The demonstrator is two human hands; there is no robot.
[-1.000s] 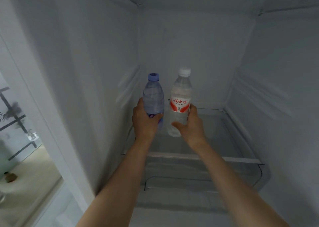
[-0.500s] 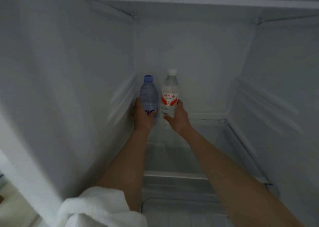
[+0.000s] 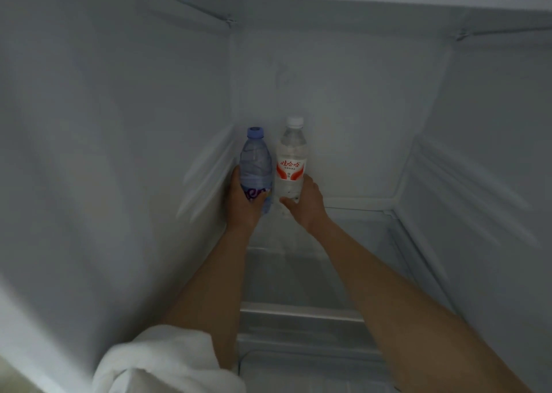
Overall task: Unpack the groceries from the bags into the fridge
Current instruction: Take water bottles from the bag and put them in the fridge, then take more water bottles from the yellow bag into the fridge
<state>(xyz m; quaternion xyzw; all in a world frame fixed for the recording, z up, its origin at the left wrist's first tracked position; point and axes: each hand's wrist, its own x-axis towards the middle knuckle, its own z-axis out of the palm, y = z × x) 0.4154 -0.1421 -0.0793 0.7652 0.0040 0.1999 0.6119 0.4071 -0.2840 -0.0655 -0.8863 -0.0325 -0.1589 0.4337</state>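
Both bottles, blue-capped bottle (image 3: 256, 165) and red-labelled bottle (image 3: 291, 161), now sit deeper, centre frame, at the fridge's rear left corner. Your left hand (image 3: 243, 203) and right hand (image 3: 306, 203) each grasp one. They probably touch the glass shelf (image 3: 343, 243); release next.

White rolled sleeve (image 3: 167, 359) at the lower left edge

I see two clear plastic bottles: the blue bottle (image 3: 255, 165) is tinted and ribbed with a matt blue cap, the white-capped bottle (image 3: 291, 159) carries a glossy red-and-white label. The fridge walls (image 3: 119, 153) look like smooth, matt white plastic. The shelf (image 3: 298, 273) is transparent and glossy. My sleeve (image 3: 167, 359) is soft white cloth.
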